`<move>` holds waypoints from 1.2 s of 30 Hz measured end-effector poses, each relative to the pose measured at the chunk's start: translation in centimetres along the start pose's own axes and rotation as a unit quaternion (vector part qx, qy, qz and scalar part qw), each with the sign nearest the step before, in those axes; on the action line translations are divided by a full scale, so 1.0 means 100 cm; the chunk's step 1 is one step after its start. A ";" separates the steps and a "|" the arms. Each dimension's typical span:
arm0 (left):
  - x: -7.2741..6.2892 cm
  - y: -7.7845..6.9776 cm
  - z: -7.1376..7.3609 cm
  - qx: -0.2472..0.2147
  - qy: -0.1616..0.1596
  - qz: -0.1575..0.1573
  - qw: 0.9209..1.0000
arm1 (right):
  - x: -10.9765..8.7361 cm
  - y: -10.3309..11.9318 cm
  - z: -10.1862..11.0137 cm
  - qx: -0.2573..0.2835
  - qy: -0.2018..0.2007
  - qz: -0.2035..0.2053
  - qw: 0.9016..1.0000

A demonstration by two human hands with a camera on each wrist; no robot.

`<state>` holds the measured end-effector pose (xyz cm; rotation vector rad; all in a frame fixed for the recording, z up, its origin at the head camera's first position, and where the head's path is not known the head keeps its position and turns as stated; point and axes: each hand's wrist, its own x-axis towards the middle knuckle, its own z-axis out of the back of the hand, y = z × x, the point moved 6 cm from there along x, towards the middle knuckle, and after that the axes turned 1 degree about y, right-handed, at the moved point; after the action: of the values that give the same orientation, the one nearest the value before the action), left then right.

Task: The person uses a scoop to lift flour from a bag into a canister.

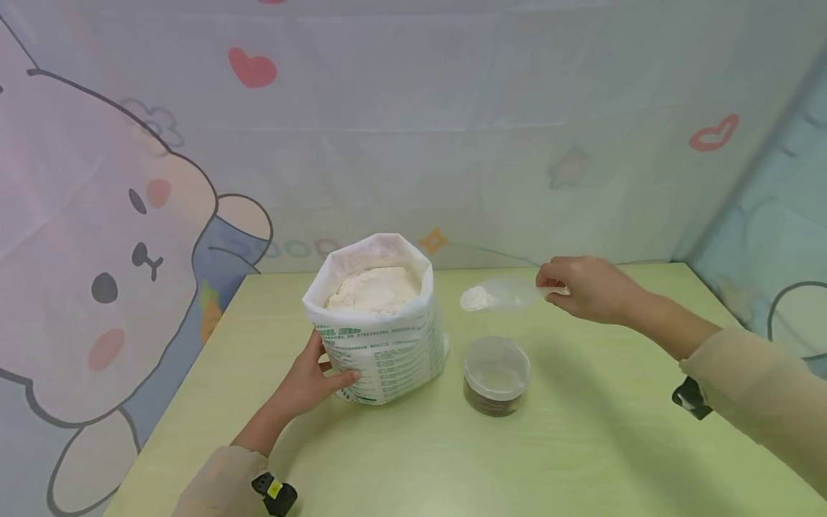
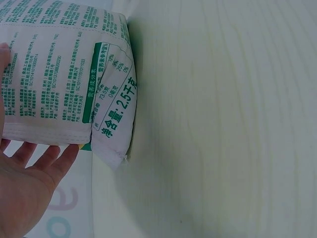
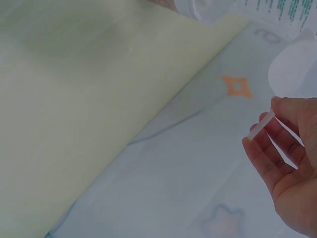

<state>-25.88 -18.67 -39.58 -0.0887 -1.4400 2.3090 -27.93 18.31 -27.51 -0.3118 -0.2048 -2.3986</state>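
Observation:
A white bag of flour with green print stands at the middle of the table, its top rolled outward and pale flour filling it nearly to the rim. My left hand holds its left side, thumb across the front. In the left wrist view, the fingers spread along the bag's edge. To the right, my right hand pinches the handle of a translucent plastic scoop. A small heap of flour lies in its tip. The scoop is raised above the table, behind a round clear tub.
The tub stands just right of the bag, with a dark band around its lower part. Beneath everything is a light yellow-green table. A printed cloth hangs along its back edge, with another at the right side.

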 end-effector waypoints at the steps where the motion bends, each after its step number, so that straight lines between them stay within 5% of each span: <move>1: 0.001 0.004 0.000 0.001 -0.001 0.000 1.000 | -0.001 0.000 -0.002 0.000 0.003 -0.001 1.000; 6: 0.003 0.014 0.001 0.000 -0.005 -0.006 1.000 | -0.007 -0.002 -0.008 0.001 0.008 0.002 1.000; 17: 0.002 0.012 0.000 -0.006 -0.001 -0.004 1.000 | -0.012 -0.004 -0.011 -0.017 0.025 0.015 0.999; 27: 0.003 0.014 0.001 0.000 -0.005 -0.002 1.000 | -0.011 0.003 -0.014 -0.068 0.072 0.024 0.995; 36: 0.003 0.014 0.001 -0.001 -0.003 0.001 1.000 | -0.009 0.013 -0.014 -0.111 0.071 0.052 0.990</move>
<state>-26.60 -19.11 -40.69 -0.0842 -1.4453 2.3101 -26.68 17.62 -28.99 -0.2447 0.1426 -2.3316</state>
